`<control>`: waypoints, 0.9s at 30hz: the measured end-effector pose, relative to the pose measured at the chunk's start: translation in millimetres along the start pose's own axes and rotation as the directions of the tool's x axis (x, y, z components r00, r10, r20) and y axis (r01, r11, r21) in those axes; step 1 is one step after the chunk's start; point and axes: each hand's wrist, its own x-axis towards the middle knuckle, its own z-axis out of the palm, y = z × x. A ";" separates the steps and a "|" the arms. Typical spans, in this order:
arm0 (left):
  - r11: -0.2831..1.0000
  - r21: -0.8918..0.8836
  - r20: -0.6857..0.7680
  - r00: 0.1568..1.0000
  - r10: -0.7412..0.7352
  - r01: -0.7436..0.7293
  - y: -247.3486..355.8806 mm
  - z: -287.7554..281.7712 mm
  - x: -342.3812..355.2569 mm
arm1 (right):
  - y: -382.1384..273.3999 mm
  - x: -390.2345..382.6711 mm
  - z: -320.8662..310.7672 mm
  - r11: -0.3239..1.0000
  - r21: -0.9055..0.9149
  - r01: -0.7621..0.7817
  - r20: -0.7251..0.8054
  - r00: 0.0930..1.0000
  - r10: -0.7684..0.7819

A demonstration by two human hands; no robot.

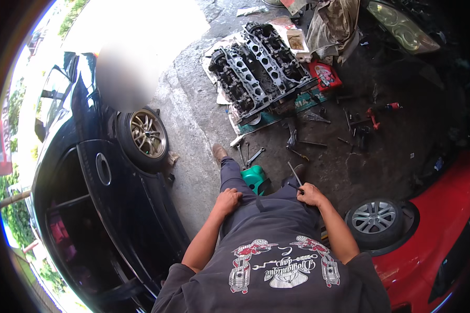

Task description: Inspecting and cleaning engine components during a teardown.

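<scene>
My left hand [227,200] rests closed on my left thigh and holds nothing. On my right thigh, my right hand [311,194] grips a thin metal tool [294,174] whose shaft sticks up and away from me. I am sitting, legs out over the concrete floor. A green plastic container [256,178] stands between my legs. Ahead lies an engine block [259,68] with two cylinder heads, on cardboard.
A black car [102,172] with a gold-spoked wheel [148,134] stands close at my left. A red car [444,219] with a silver wheel [374,217] is at my right. Wrenches [255,155], several loose tools [360,125] and a red oil bottle [325,74] lie on the oily floor.
</scene>
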 end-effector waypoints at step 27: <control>0.920 -0.391 0.423 0.888 0.184 -0.004 -129.0 138.0 269.7 | -55.0 211.8 -26.2 0.944 -0.312 0.108 -0.084 0.986 -0.141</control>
